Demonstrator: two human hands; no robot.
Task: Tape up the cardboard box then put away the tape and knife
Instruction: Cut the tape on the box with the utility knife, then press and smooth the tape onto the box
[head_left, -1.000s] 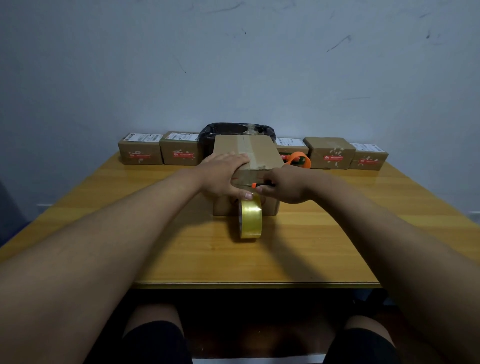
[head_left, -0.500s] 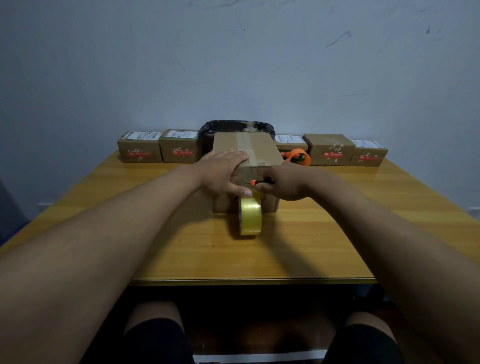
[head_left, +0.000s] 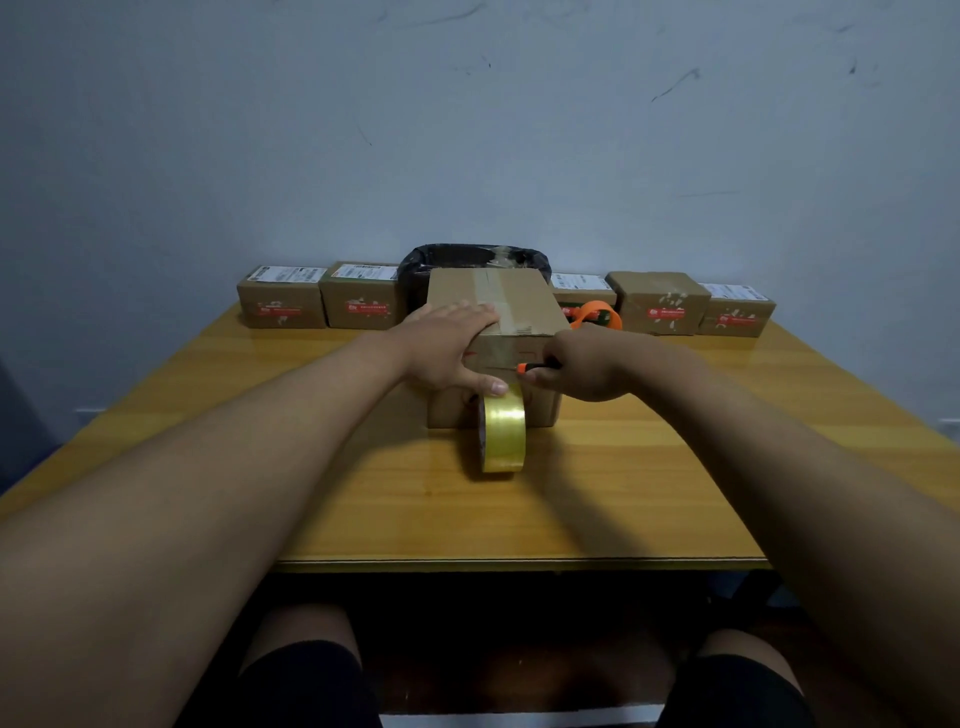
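Small labelled cartons (head_left: 282, 297) line the wooden table's (head_left: 649, 483) far edge beside a black-lined bin (head_left: 415, 262) below a scuffed wall (head_left: 467, 130).

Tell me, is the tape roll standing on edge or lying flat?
Standing on edge. The tape roll rests on the table against the cardboard box, its shiny band facing the camera.

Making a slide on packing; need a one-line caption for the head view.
Left hand steadies the cardboard box while right hand cuts tape from the roll with a knife.
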